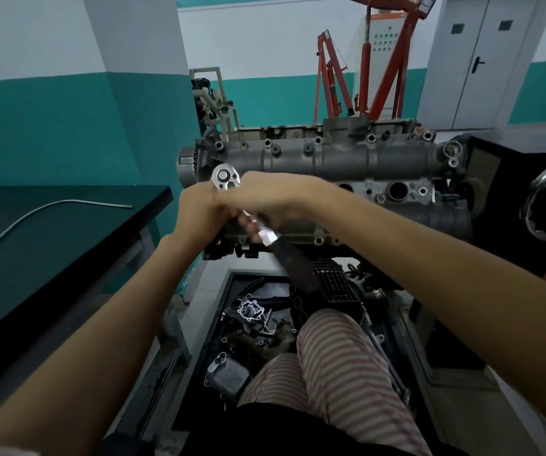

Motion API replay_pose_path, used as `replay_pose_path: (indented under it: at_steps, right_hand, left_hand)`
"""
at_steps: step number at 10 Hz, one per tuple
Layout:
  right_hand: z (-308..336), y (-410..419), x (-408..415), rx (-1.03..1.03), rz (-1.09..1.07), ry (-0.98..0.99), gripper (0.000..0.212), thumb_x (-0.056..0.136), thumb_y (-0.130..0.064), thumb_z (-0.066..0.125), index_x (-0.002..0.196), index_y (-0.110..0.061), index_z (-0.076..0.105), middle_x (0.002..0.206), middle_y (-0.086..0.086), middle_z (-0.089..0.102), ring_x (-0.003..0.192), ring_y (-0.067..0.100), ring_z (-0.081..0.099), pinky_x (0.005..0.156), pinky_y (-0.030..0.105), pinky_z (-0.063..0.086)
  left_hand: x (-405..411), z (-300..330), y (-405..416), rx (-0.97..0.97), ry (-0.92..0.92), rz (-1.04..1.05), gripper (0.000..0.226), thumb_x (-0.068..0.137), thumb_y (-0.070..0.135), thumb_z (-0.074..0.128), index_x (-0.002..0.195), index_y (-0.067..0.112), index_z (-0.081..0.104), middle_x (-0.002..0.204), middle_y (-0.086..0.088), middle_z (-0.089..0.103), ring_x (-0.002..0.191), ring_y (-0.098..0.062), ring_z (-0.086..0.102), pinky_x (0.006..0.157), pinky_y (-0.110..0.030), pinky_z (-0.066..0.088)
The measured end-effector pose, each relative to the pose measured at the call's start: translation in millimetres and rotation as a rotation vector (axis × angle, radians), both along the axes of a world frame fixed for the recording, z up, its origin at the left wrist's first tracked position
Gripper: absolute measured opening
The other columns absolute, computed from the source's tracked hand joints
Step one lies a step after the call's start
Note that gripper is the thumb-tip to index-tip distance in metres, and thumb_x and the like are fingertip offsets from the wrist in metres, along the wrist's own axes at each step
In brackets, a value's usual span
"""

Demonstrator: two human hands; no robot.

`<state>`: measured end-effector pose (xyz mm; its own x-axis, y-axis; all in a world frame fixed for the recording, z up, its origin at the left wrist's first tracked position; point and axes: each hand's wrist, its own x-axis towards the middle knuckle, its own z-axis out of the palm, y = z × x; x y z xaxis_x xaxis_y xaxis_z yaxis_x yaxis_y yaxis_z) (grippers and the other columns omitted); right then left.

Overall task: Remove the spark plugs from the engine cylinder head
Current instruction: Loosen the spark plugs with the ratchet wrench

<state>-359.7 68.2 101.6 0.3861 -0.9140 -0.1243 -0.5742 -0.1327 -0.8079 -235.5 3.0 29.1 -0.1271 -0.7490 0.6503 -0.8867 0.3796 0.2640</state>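
Head view, single frame. The engine cylinder head (pixel 330 159) sits on a stand across the centre of the frame, its long axis running left to right. Two open round wells show at its centre right; whether plugs remain in them cannot be told.

Both hands meet at the left end of the head, just left of centre in the frame. The ratchet wrench (pixel 255 222) runs diagonally: chrome head at the upper left, above the knuckles, black grip trailing toward the lower right. The right hand (pixel 271 202) is curled round the chrome shank just below the ratchet head. The left hand (pixel 199 212) is closed beside the ratchet head; it appears to steady the tool, but what its fingers grasp is hidden.

No socket, extension or spark plug is visible; the hands cover that area.

Judgement: step in hand is loosening a plug at the leftmost well, or seating the socket on it. The next move likely calls for keeping the tool square in the well while swinging the handle, then lifting the plug out.

Below the engine, a black tray (pixel 228 291) holds loose parts.
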Motion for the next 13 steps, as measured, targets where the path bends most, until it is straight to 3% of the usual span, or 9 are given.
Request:
replay_pose_path:
  at_steps: [1, 2, 3, 4, 5, 7, 8, 9, 13]
  right_hand:
    - [12, 0, -6, -0.9, -0.152, 0.809, 0.008, 0.086, -0.011, 0.054, 0.085, -0.012, 0.046, 0.073, -0.001, 0.045, 0.07, 0.022, 0.049, 0.063, 0.031, 0.036]
    - [4, 0, -2, -1.113, -0.249, 0.936, 0.022, 0.083, -0.005, 0.056, 0.104, -0.011, 0.05, 0.096, 0.005, 0.059, 0.087, 0.025, 0.054, 0.078, 0.035, 0.036]
    - [-9, 5, 4, -0.783, -0.184, 0.71, 0.011, 0.085, -0.018, 0.057, 0.09, -0.011, 0.05, 0.082, -0.001, 0.054, 0.071, 0.015, 0.049, 0.063, 0.024, 0.036]
    - [-2, 14, 8, 0.14, 0.103, -0.094, 0.014, 0.088, -0.014, 0.055, 0.078, -0.009, 0.049, 0.069, 0.004, 0.05, 0.055, 0.014, 0.054, 0.056, 0.023, 0.05]
    - [2, 3, 2, -0.067, -0.015, 0.078, 0.014, 0.089, -0.006, 0.047, 0.076, -0.007, 0.046, 0.066, 0.006, 0.05, 0.054, 0.018, 0.054, 0.053, 0.029, 0.052]
    - [-2, 1, 0, -1.126, -0.289, 0.893, 0.004, 0.088, -0.014, 0.053, 0.09, -0.015, 0.05, 0.086, 0.001, 0.054, 0.078, 0.022, 0.051, 0.065, 0.03, 0.03]
    - [-14, 1, 4, -0.687, -0.17, 0.483, 0.033, 0.092, -0.038, 0.045, 0.072, -0.012, 0.045, 0.069, -0.002, 0.049, 0.061, 0.014, 0.048, 0.053, 0.026, 0.037]
    - [-17, 8, 13, 0.137, -0.047, -0.411, 0.036, 0.097, -0.036, 0.036, 0.074, -0.009, 0.042, 0.06, 0.005, 0.041, 0.049, 0.015, 0.042, 0.047, 0.025, 0.042]
    - [-39, 2, 23, -0.128, -0.27, -0.545, 0.04, 0.094, -0.049, 0.039, 0.074, -0.015, 0.045, 0.058, 0.0, 0.041, 0.037, 0.008, 0.036, 0.033, 0.016, 0.028]
  left_hand:
    - [3, -1, -3, -0.13, -0.1, -0.015, 0.029, 0.08, 0.015, 0.063, 0.057, 0.006, 0.05, 0.056, -0.02, 0.058, 0.048, -0.034, 0.053, 0.049, -0.025, 0.018]
    - [-2, 2, -2, -0.096, -0.069, -0.009, 0.031, 0.083, 0.013, 0.064, 0.057, 0.002, 0.053, 0.056, -0.023, 0.059, 0.05, -0.039, 0.055, 0.049, -0.026, 0.019]
    - [-7, 7, 6, -0.006, 0.083, -0.068, 0.035, 0.073, 0.012, 0.039, 0.044, 0.013, 0.02, 0.043, -0.021, 0.048, 0.042, -0.032, 0.045, 0.047, -0.02, 0.012]
    - [-6, 5, 6, 0.126, 0.262, 0.001, 0.025, 0.073, 0.015, 0.039, 0.048, 0.016, 0.032, 0.044, -0.005, 0.041, 0.046, -0.022, 0.04, 0.045, -0.026, 0.026]
    - [1, 1, 2, 0.02, 0.041, -0.055, 0.028, 0.072, 0.017, 0.054, 0.053, 0.012, 0.035, 0.05, -0.017, 0.05, 0.048, -0.028, 0.044, 0.045, -0.025, 0.019]
    - [1, 1, -2, -0.148, -0.096, 0.008, 0.038, 0.085, 0.009, 0.059, 0.056, 0.011, 0.034, 0.057, -0.024, 0.056, 0.051, -0.037, 0.049, 0.046, -0.028, 0.011]
    - [4, 3, -1, -0.064, -0.128, 0.018, 0.038, 0.081, 0.007, 0.049, 0.046, 0.009, 0.036, 0.05, -0.014, 0.049, 0.054, -0.032, 0.045, 0.045, -0.033, 0.019]
    - [4, 5, 0, 0.025, -0.225, 0.098, 0.039, 0.081, 0.001, 0.05, 0.047, 0.012, 0.035, 0.049, -0.003, 0.038, 0.064, -0.03, 0.05, 0.056, -0.034, 0.028]
    - [-1, 6, 8, -0.076, -0.184, 0.003, 0.055, 0.075, -0.009, 0.053, 0.047, 0.021, 0.017, 0.042, 0.008, 0.018, 0.04, -0.008, 0.017, 0.047, -0.022, 0.008]
